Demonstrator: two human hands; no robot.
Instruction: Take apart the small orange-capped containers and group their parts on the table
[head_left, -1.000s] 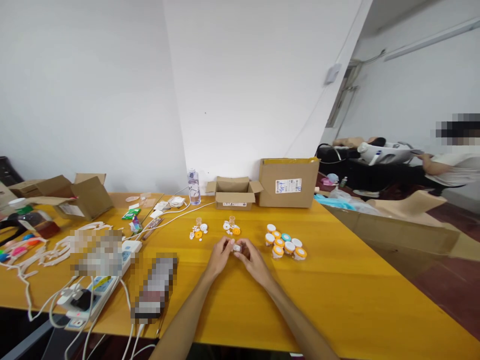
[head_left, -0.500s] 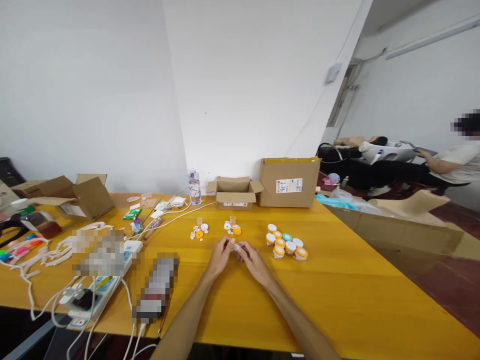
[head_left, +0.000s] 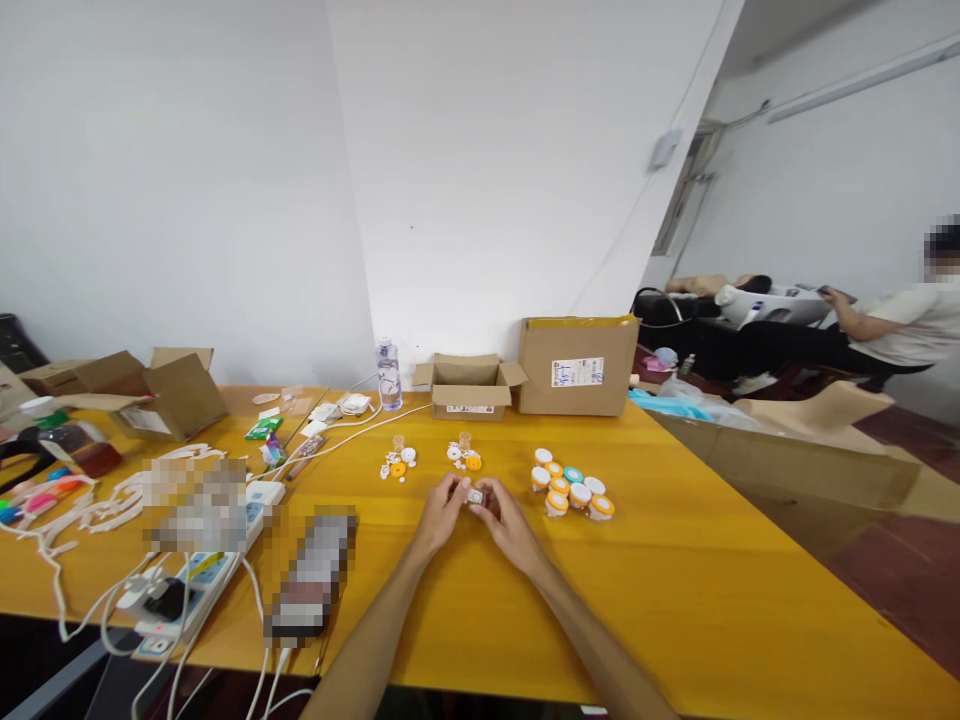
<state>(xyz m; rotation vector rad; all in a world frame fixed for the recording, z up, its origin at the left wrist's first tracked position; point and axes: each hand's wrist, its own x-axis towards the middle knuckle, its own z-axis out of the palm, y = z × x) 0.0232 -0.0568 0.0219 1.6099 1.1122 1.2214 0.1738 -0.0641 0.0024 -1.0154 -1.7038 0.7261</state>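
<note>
Over the middle of the yellow table (head_left: 675,590), my left hand (head_left: 439,516) and my right hand (head_left: 508,521) meet around one small part (head_left: 475,495), white and brown, pinched between the fingertips of both. Both hands are closed on it. Just to the right stands a cluster of several small jars with orange, white and teal lids (head_left: 571,490). Beyond my hands lie loose small white and orange parts (head_left: 397,464) and a second small heap (head_left: 464,456).
Two cardboard boxes, an open one (head_left: 469,386) and a larger one (head_left: 576,365), stand at the back with a water bottle (head_left: 388,374). Power strip and white cables (head_left: 184,590) lie left, another open box (head_left: 176,393) beyond. A seated person (head_left: 892,330) is far right.
My hands stay in the same spot, the fingers shifting slightly around the small part. The person at the far right has shifted position.
</note>
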